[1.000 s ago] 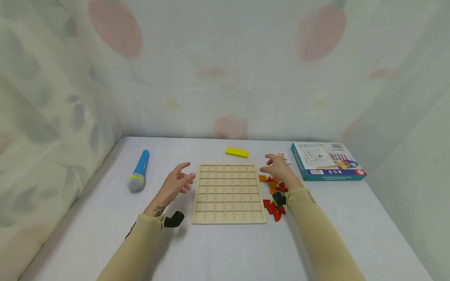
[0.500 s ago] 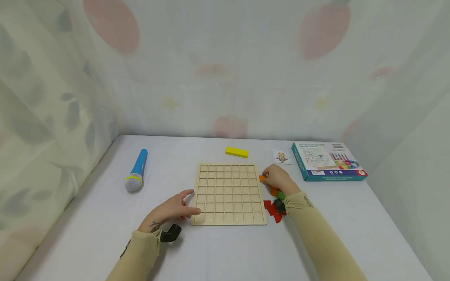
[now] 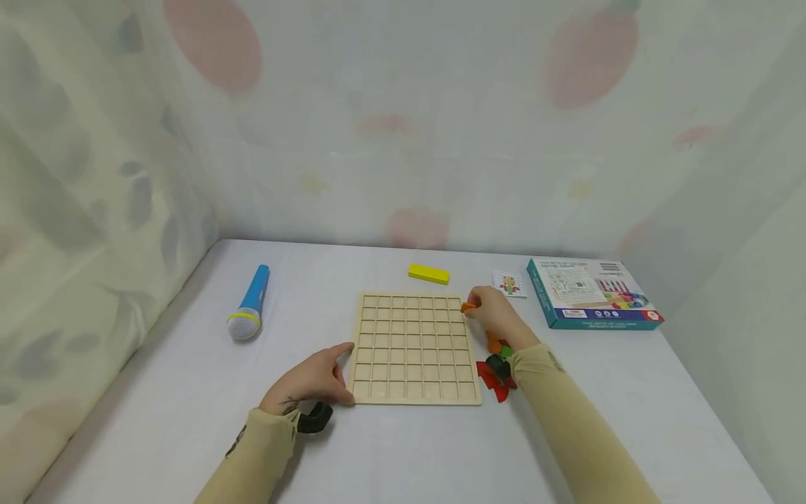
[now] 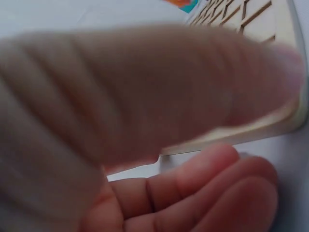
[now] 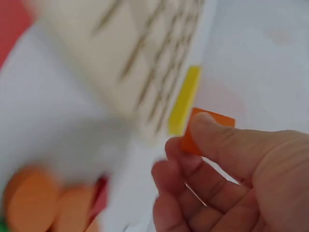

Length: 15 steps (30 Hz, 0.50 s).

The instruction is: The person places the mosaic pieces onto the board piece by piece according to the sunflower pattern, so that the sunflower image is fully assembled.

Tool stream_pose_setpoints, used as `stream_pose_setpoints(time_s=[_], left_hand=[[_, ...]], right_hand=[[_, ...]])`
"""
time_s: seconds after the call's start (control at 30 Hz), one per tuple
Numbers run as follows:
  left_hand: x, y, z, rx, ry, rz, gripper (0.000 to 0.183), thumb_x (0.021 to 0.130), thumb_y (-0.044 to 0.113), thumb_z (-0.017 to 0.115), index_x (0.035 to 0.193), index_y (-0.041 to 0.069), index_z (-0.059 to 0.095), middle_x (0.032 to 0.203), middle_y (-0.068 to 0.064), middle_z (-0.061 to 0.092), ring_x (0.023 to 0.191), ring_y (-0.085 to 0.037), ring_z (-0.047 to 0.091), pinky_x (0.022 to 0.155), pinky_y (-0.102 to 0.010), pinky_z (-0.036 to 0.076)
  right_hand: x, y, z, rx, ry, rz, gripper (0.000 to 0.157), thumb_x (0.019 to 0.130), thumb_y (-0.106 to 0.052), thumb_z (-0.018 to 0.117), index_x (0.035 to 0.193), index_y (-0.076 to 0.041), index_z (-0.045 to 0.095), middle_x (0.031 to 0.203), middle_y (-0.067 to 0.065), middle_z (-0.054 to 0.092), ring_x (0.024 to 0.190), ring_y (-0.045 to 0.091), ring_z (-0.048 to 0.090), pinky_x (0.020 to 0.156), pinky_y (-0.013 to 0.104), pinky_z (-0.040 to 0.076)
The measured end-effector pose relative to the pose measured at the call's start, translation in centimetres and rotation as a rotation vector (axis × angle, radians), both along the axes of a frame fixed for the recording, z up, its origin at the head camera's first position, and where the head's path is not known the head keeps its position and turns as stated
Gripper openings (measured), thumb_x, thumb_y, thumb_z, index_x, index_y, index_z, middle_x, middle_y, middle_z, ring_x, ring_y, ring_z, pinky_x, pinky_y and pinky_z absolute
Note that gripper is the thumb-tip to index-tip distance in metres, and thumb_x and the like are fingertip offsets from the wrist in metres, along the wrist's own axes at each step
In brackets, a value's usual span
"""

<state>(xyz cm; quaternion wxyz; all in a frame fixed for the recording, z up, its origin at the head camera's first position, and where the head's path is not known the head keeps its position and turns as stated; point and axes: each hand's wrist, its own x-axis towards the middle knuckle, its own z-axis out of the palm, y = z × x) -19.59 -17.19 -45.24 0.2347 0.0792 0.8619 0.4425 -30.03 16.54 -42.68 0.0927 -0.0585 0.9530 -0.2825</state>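
Observation:
A square wooden grid board (image 3: 415,402) lies mid-table. At its left side my left hand (image 3: 308,381) rests with forefinger and thumb spread along the edge, the thumb at the near corner. In the left wrist view the thumb (image 4: 193,92) lies across the board's corner while the other fingers curl beside it. My right hand (image 3: 499,316) pinches a flat orange square tile (image 5: 219,119) between thumb and forefinger, just off the board's far right corner. Below that hand lie red tiles (image 3: 493,378), orange tiles (image 3: 495,343) and a green tile (image 3: 506,351), partly hidden by the wrist.
Behind the board lies a yellow bar (image 3: 429,274). A small pattern card (image 3: 509,283) and a game box (image 3: 595,294) sit at the back right. A blue toy microphone (image 3: 250,304) lies on the left. Curtain-like cloth (image 3: 403,126) hangs behind the white table.
My left hand has come down and nearer to me, onto the board's left edge. My right hand has lowered to the tiles, picked up an orange tile and brought it toward the board's far right corner.

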Motion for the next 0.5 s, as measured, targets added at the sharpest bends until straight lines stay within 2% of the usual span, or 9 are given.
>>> stream_pose_setpoints(time_s=[0.1, 0.27, 0.33, 0.5], left_hand=[[0.0, 0.2, 0.0, 0.000, -0.005, 0.021, 0.102, 0.059, 0.002, 0.082, 0.145, 0.003, 0.026, 0.069, -0.009, 0.058, 0.054, -0.017, 0.054, 0.052, -0.030, 0.047], [0.1, 0.6, 0.0, -0.002, -0.006, 0.050, 0.103, 0.058, 0.000, 0.082, 0.145, 0.003, 0.026, 0.068, -0.010, 0.058, 0.053, -0.017, 0.054, 0.051, -0.030, 0.048], [0.1, 0.7, 0.0, -0.005, -0.003, 0.050, 0.102, 0.059, 0.000, 0.082, 0.145, 0.003, 0.027, 0.068, -0.010, 0.058, 0.053, -0.017, 0.055, 0.051, -0.030, 0.048], [0.2, 0.8, 0.0, -0.003, -0.006, 0.045, 0.103, 0.059, -0.001, 0.082, 0.145, 0.003, 0.026, 0.069, -0.010, 0.058, 0.054, -0.017, 0.055, 0.051, -0.030, 0.049]], right_hand=[[-0.2, -1.7, 0.8, -0.107, -0.020, 0.036, 0.014, 0.089, -0.009, 0.059, 0.100, -0.001, 0.063, 0.089, 0.014, 0.063, 0.071, 0.020, 0.056, 0.060, 0.025, 0.043], [-0.8, -4.7, 0.9, -0.302, -0.147, 0.029, 0.025, 0.092, -0.003, 0.050, 0.115, 0.006, 0.058, 0.093, 0.020, 0.064, 0.067, 0.019, 0.060, 0.062, 0.025, 0.051], [-1.1, -5.7, 0.4, -0.352, -0.165, 0.006, 0.025, 0.090, -0.002, 0.053, 0.113, 0.007, 0.056, 0.092, 0.019, 0.065, 0.065, 0.018, 0.062, 0.062, 0.026, 0.053], [-1.5, -7.1, -1.3, -0.388, -0.134, -0.042, 0.017, 0.085, -0.004, 0.062, 0.099, 0.005, 0.060, 0.085, 0.016, 0.066, 0.059, 0.014, 0.060, 0.056, 0.023, 0.051]])
